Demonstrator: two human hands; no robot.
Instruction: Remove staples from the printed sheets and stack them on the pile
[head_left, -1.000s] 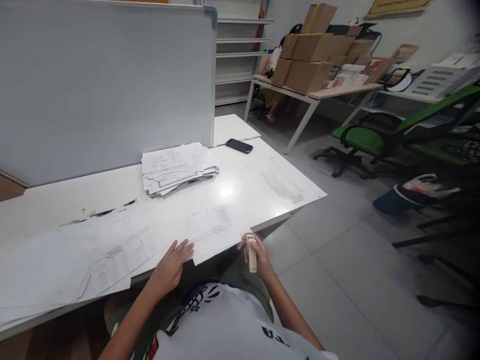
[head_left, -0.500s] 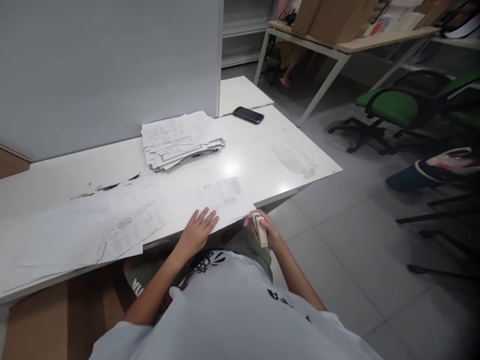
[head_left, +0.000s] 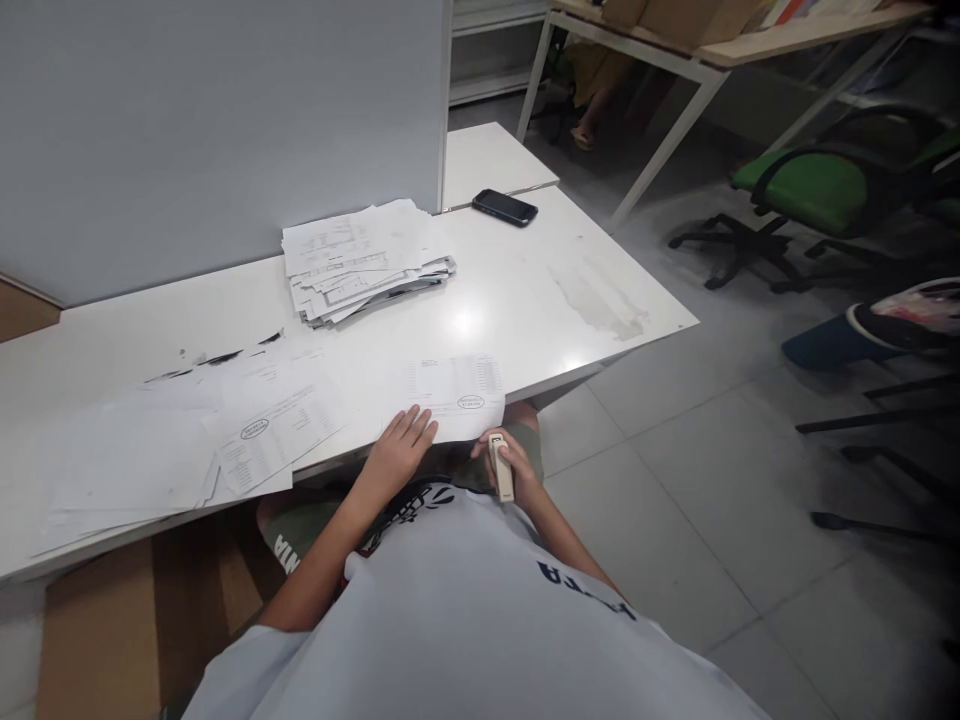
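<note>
While your left hand lies flat, fingers spread, on the near edge of the stamped sheet, your right hand is wrapped around a small cream stapler just off the desk's front edge. Since a moment ago the stapler has drawn closer to the sheet's corner (your view has tipped downward too). Loose papers lie left; a paper stack and phone sit farther back.
</note>
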